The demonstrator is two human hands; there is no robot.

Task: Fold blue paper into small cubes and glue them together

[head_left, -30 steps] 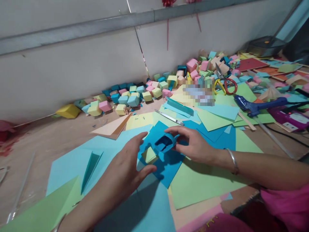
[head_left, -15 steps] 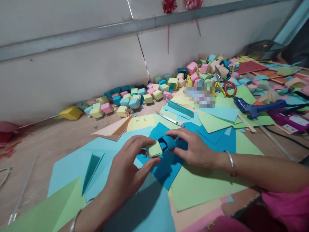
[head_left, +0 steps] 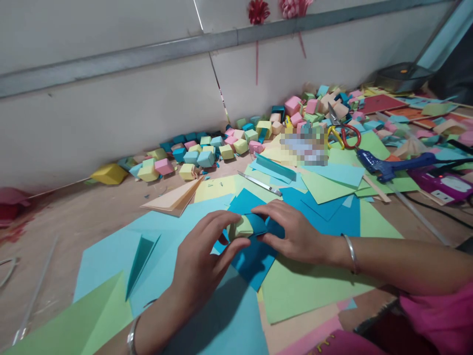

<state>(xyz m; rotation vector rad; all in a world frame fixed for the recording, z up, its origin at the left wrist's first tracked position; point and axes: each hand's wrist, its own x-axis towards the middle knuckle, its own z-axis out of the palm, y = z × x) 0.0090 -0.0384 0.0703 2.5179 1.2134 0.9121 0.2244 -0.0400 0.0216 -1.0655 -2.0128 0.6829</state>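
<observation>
Between the thumb and fingers of my left hand (head_left: 207,244) is a small pale green paper box (head_left: 240,228). My right hand (head_left: 295,229) pinches a dark blue folded paper piece (head_left: 257,224) from the right. The two pieces meet end to end, the blue one pressed against or around the box's right end; its inside is hidden. Under the hands lies a dark blue paper sheet (head_left: 254,268), on top of light blue sheets (head_left: 111,256) and a pale green sheet (head_left: 306,296).
A craft knife (head_left: 260,183) lies just beyond my hands. Scissors (head_left: 343,135), a blue glue gun (head_left: 391,165) and a purple box (head_left: 443,182) with a cable are at right. Several coloured paper cubes (head_left: 205,158) line the wall. A folded teal piece (head_left: 140,264) stands at left.
My hands have come closer together. The blue piece, whose open end showed before, now meets the green box, and that opening is covered.
</observation>
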